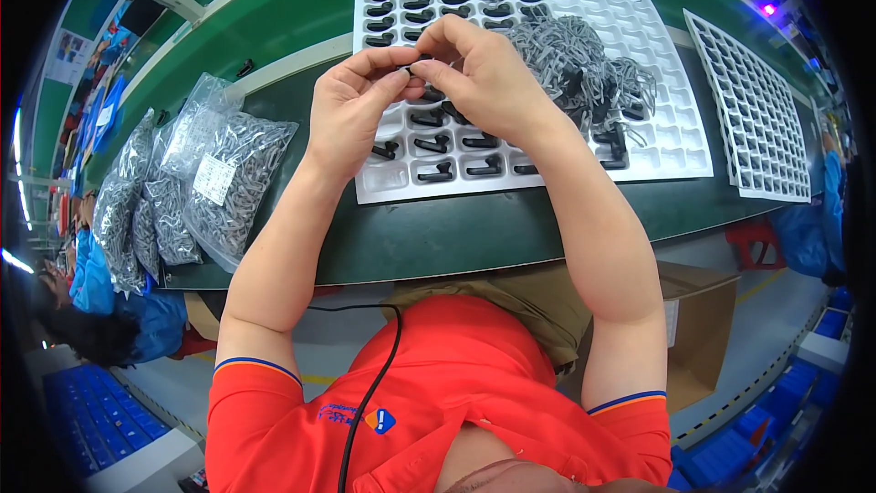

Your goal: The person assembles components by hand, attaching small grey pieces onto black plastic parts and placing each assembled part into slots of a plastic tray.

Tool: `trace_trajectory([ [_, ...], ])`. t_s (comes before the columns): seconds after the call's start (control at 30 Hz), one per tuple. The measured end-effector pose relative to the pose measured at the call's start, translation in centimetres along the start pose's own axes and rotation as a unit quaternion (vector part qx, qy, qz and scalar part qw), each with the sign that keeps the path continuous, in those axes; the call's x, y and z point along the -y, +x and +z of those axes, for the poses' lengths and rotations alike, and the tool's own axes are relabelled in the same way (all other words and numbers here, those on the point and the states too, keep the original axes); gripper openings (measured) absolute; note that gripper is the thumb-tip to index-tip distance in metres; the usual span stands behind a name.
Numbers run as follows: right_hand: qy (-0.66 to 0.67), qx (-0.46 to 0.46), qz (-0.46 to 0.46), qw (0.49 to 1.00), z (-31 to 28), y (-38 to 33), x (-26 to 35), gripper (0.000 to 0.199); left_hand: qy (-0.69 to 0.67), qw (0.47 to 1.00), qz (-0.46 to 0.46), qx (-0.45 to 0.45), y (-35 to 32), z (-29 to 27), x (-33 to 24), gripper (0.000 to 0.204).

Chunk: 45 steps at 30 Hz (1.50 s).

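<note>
With left hand and right hand brought fingertip to fingertip, pinches a small dark part between thumbs and forefingers, mostly hidden by them; cannot tell its exact shape. Could lose it through a slackened or slipping pinch, likely dropping it onto the compartments below, hard to pick out among black lookalikes. Could also mark or bend it by pressing unevenly on so little exposed surface. Could snag loose loops with a careless sweep of the right wrist.

Lies at two o'clock from left hand and nine o'clock from right hand, above the left side of a white tray. Toward six o'clock, shows black curved pieces seated in compartments; at three, carries a tangled heap of grey loops. Rests on a dark green tabletop.

Farther out, gives way at eight o'clock to clear bags of grey items, at three to a second white tray, between four and five to a cardboard box.
</note>
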State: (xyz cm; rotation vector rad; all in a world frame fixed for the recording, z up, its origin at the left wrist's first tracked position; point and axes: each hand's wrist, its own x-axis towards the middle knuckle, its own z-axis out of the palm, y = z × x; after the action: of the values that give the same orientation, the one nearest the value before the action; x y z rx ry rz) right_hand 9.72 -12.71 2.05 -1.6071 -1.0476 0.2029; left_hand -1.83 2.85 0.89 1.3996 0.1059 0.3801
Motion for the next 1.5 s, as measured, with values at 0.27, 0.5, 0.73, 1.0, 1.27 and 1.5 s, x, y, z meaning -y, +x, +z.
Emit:
trace_trajectory([
  [0.27,-0.033,0.001,-0.050,0.998,0.0,-0.1,0.3,0.012,-0.007,1.000,0.020,-0.010,0.0,0.2,0.3,0.024],
  [0.5,-0.061,0.001,-0.048,0.997,0.4,-0.1,0.1,0.011,-0.003,1.000,0.021,-0.012,-0.1,0.0,0.5,0.022],
  [0.73,-0.090,-0.007,-0.060,0.994,0.9,-0.1,0.3,0.014,0.005,0.999,0.053,0.002,-0.1,0.2,0.2,0.018],
  [1.0,-0.143,-0.130,-0.071,0.979,-5.1,0.7,-0.2,0.023,0.358,0.918,0.131,-0.109,3.2,-4.1,0.6,0.017],
  [1.27,-0.256,0.075,0.030,0.963,-6.4,-0.5,0.6,0.017,0.516,0.826,0.088,-0.208,11.1,-10.3,2.0,0.018],
  [1.5,-0.348,0.130,0.043,0.927,-6.3,-1.4,2.0,0.018,0.410,0.908,0.002,0.081,1.9,-4.5,-3.9,0.011],
])
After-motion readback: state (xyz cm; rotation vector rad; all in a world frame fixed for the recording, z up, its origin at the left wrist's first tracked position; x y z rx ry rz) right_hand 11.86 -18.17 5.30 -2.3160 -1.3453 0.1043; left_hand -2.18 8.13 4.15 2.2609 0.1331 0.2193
